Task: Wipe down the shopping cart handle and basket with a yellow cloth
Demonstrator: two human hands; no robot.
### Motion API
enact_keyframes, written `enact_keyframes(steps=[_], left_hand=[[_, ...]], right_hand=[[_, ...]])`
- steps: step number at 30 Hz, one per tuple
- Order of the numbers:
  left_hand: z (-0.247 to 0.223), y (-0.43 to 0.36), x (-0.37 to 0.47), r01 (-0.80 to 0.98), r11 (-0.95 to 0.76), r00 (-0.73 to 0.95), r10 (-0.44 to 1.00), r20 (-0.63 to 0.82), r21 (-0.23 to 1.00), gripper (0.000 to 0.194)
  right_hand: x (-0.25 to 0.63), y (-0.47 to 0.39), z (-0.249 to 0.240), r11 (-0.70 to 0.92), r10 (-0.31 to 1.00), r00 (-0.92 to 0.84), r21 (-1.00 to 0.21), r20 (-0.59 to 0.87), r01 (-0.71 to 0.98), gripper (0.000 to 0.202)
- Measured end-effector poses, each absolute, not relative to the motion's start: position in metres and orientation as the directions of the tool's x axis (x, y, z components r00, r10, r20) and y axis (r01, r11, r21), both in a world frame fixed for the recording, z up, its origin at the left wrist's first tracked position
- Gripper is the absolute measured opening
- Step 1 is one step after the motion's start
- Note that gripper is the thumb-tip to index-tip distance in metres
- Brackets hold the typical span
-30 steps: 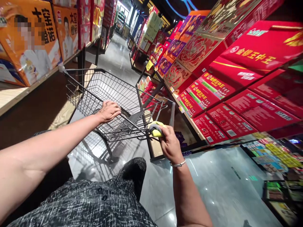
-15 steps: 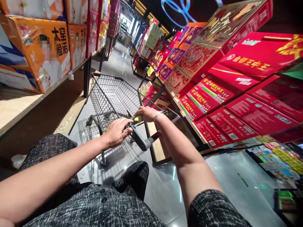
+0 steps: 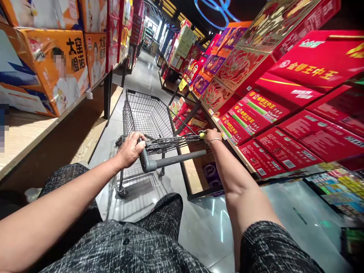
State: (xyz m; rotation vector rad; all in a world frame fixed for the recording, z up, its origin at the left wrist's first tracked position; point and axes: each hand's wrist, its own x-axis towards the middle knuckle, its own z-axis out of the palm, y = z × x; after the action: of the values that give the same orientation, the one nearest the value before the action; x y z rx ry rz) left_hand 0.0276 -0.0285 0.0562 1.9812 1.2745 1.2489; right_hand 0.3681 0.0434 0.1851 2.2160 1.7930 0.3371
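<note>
left hand (image 3: 131,149) is wrapped round the left end of the grey handle (image 3: 173,162) on the wire shopping cart (image 3: 148,113). right hand (image 3: 212,135) is clamped on the cart's right rear corner with a yellow cloth (image 3: 201,134) under the fingers. red gift boxes (image 3: 273,125) sit right of the cart, orange boxes (image 3: 57,72) on its left.

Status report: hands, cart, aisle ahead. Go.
Left hand gripping cart handle. Right hand at cart's right rear corner, holding something yellow. Cart basket shows no goods. Red boxes close on right; aisle floor ahead open.
</note>
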Motion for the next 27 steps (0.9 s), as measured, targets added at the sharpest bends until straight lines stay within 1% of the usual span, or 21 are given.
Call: enact_keyframes(steps=[2, 4, 6, 8, 10, 12, 13, 14, 15, 16, 17, 18, 19, 21, 24, 27], left_hand=[[0.054, -0.022, 0.025, 0.444, -0.439, 0.129, 0.894, 0.43, 0.781, 0.042], [0.054, -0.018, 0.023, 0.436, -0.406, 0.116, 0.911, 0.397, 0.803, 0.042], [0.056, -0.015, 0.022, 0.42, -0.366, 0.107, 0.929, 0.355, 0.831, 0.043], [0.059, -0.014, 0.022, 0.388, -0.333, 0.1, 0.942, 0.32, 0.859, 0.045], [0.062, -0.014, 0.022, 0.356, -0.309, 0.104, 0.951, 0.292, 0.882, 0.047], [0.065, -0.014, 0.022, 0.305, -0.277, 0.109, 0.961, 0.255, 0.911, 0.05], [0.066, -0.014, 0.021, 0.258, -0.256, 0.121, 0.965, 0.232, 0.932, 0.053], [0.067, -0.013, 0.019, 0.205, -0.237, 0.132, 0.968, 0.213, 0.95, 0.056], [0.069, -0.013, 0.017, 0.163, -0.226, 0.144, 0.968, 0.204, 0.96, 0.057], [0.07, -0.012, 0.014, 0.141, -0.226, 0.155, 0.967, 0.204, 0.964, 0.056], [0.072, -0.011, 0.011, 0.142, -0.235, 0.164, 0.964, 0.211, 0.962, 0.052], [0.073, -0.009, 0.007, 0.158, -0.246, 0.165, 0.961, 0.22, 0.956, 0.044], [0.075, -0.008, 0.004, 0.189, -0.258, 0.161, 0.96, 0.229, 0.948, 0.036], [0.077, -0.005, -0.001, 0.265, -0.29, 0.163, 0.954, 0.254, 0.92, 0.027], [0.08, -0.004, -0.006, 0.406, -0.362, 0.187, 0.932, 0.311, 0.839, 0.029], [0.081, -0.003, -0.012, 0.485, -0.372, 0.187, 0.928, 0.322, 0.791, 0.031]], right_hand=[[0.363, 0.037, 0.171, -0.251, 0.963, 0.27, 0.352, -0.006, 0.902, 0.035], [0.352, 0.032, 0.161, -0.259, 0.957, 0.288, 0.341, -0.036, 0.904, 0.035], [0.337, 0.024, 0.159, -0.217, 0.968, 0.245, 0.298, -0.06, 0.93, 0.035], [0.315, 0.013, 0.163, -0.132, 0.985, 0.153, 0.228, -0.075, 0.965, 0.034], [0.286, -0.001, 0.169, 0.013, 0.997, -0.002, 0.131, -0.083, 0.991, 0.03], [0.252, -0.019, 0.175, 0.243, 0.968, -0.244, -0.018, -0.061, 0.97, 0.031], [0.236, -0.029, 0.177, 0.382, 0.923, -0.385, -0.099, -0.009, 0.919, 0.035], [0.22, -0.039, 0.179, 0.515, 0.857, -0.51, -0.16, 0.075, 0.842, 0.041], [0.207, -0.049, 0.181, 0.628, 0.778, -0.603, -0.189, 0.177, 0.755, 0.046], [0.196, -0.058, 0.181, 0.717, 0.694, -0.667, -0.183, 0.272, 0.672, 0.049], [0.189, -0.067, 0.181, 0.783, 0.614, -0.711, -0.154, 0.341, 0.603, 0.049], [0.184, -0.076, 0.179, 0.825, 0.551, -0.743, -0.118, 0.379, 0.552, 0.048], [0.184, -0.083, 0.175, 0.85, 0.509, -0.768, -0.087, 0.389, 0.52, 0.046], [0.195, -0.094, 0.163, 0.855, 0.491, -0.785, -0.033, 0.378, 0.518, 0.043], [0.239, -0.099, 0.139, 0.754, 0.588, -0.683, 0.014, 0.434, 0.657, 0.039], [0.308, -0.092, 0.12, 0.592, 0.692, -0.51, 0.002, 0.511, 0.806, 0.032]])
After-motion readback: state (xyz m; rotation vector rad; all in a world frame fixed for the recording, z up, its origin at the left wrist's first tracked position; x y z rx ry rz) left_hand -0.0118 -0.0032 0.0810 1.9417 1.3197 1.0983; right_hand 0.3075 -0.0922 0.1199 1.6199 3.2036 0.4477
